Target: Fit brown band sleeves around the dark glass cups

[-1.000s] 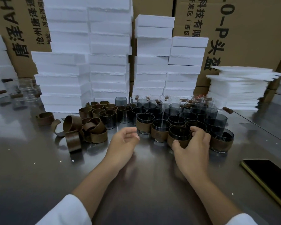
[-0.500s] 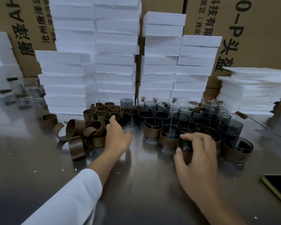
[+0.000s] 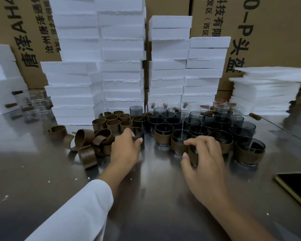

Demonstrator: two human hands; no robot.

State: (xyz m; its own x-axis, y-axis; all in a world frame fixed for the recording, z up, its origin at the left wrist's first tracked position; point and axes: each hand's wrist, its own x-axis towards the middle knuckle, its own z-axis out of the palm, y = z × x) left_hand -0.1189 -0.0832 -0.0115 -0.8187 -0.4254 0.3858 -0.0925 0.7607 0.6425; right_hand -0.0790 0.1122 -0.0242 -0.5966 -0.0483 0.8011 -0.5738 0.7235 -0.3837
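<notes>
Many dark glass cups (image 3: 196, 121) stand clustered mid-table. The front ones, such as a sleeved cup (image 3: 164, 138) and another (image 3: 249, 153) at the right end, wear brown bands. Loose brown band sleeves (image 3: 96, 141) lie heaped to the left, with upright ones (image 3: 112, 123) behind. My left hand (image 3: 126, 148) curls around a bare dark cup (image 3: 140, 135) at the cluster's left edge. My right hand (image 3: 204, 159) grips a sleeved cup (image 3: 192, 154) in the front row, thumb and fingers on its sides; the hand hides most of that cup.
Stacks of white foam blocks (image 3: 122, 66) and cardboard boxes (image 3: 271, 32) wall the back. Thin foam sheets (image 3: 266, 91) are piled at the right, clear glasses (image 3: 36, 103) stand at the left. A phone (image 3: 297, 187) lies near the steel table's (image 3: 155, 197) right edge.
My left hand has moved right from beside the loose sleeves onto the bare dark cup. My right hand has stayed on the sleeved cup in the front row.
</notes>
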